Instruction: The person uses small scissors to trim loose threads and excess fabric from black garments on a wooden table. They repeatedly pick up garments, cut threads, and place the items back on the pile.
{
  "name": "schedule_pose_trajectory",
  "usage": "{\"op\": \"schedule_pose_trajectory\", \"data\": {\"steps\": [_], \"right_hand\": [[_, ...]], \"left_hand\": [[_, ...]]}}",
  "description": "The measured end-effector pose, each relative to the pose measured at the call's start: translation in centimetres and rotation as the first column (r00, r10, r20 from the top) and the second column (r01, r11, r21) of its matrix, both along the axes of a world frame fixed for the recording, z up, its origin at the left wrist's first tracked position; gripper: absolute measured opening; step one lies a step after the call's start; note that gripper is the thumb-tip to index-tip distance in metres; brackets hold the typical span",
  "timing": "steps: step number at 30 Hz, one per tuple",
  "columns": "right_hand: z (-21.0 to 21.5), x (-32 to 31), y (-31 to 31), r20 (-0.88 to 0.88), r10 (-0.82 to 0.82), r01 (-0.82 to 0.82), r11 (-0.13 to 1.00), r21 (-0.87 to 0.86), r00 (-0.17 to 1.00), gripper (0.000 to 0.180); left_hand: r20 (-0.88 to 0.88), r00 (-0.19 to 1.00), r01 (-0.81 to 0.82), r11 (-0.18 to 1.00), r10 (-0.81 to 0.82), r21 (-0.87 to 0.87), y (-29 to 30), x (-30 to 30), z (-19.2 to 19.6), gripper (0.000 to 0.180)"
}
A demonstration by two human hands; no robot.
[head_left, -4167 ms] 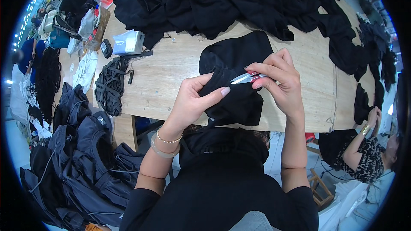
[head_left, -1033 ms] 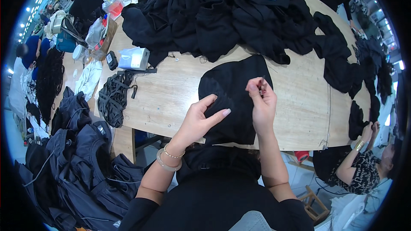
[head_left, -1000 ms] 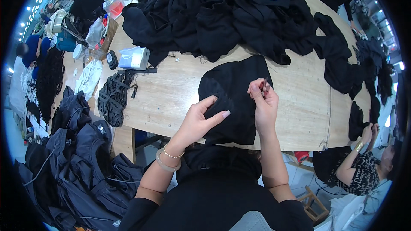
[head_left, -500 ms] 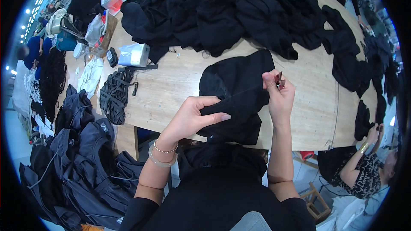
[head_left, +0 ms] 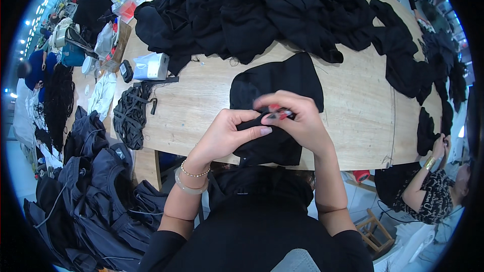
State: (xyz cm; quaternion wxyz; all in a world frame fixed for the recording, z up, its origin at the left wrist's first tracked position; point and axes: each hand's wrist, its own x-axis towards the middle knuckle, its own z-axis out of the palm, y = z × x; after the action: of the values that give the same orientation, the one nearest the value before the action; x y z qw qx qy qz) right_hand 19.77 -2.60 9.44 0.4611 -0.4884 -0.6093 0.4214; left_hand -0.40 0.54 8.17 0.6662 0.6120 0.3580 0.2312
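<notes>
A black cloth piece [head_left: 275, 80] lies on the wooden table in front of me, partly lifted at its near side. My left hand [head_left: 219, 136] pinches a fold of it between thumb and fingers; a beaded bracelet and a pale bangle circle that wrist. Over the same fold, close to the left fingertips, my right hand [head_left: 308, 126] holds small red thread snips [head_left: 280, 114]. The fingers hide most of the snips, and motion blurs this hand a little, so I cannot tell whether the blades touch the cloth.
A large heap of black garments [head_left: 242, 15] covers the table's far side. At the left are a tangle of dark straps [head_left: 132, 113], a white packet [head_left: 151, 66] and a pile of dark garments [head_left: 101, 191]. A co-worker [head_left: 428, 191] sits at the right, near a wooden stool [head_left: 375, 231].
My right hand has come left and down from the cloth's right edge to the left fingertips, bringing the snips along. The left hand keeps its pinch. The whole view has shifted slightly.
</notes>
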Motion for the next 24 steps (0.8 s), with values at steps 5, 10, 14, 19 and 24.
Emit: {"op": "schedule_pose_trajectory", "data": {"steps": [5, 10, 14, 19, 24], "right_hand": [[0.5, 1.7, 1.8, -0.029, 0.377, -0.377, 0.913, -0.156, 0.926, 0.019], [5.8, 5.7, 1.2, 0.102, 0.442, -0.426, 0.893, -0.145, 0.891, 0.016], [7.1, 7.0, 0.7, 0.055, 0.298, -0.291, 0.951, -0.106, 0.953, 0.019], [0.4, 5.8, 2.6, 0.409, -0.078, 0.124, 0.988, -0.087, 0.909, 0.017], [-2.6, 2.6, 0.1, 0.077, -0.301, 0.307, 0.947, -0.088, 0.950, 0.018]], "left_hand": [[-0.037, 0.994, 0.110, 0.965, -0.105, 0.237, 1.5, -1.9, 2.0, 0.020], [-0.093, 0.973, 0.229, 0.903, -0.209, 0.364, 4.5, -4.0, 7.6, 0.017], [-0.131, 0.955, 0.295, 0.866, -0.265, 0.403, 5.4, -2.7, 9.0, 0.022], [-0.066, 0.993, 0.099, 0.992, -0.094, 0.083, 4.6, 0.7, 1.7, 0.025], [0.045, 0.999, 0.028, 0.995, -0.024, -0.091, 1.9, 1.9, -1.1, 0.024]]}}
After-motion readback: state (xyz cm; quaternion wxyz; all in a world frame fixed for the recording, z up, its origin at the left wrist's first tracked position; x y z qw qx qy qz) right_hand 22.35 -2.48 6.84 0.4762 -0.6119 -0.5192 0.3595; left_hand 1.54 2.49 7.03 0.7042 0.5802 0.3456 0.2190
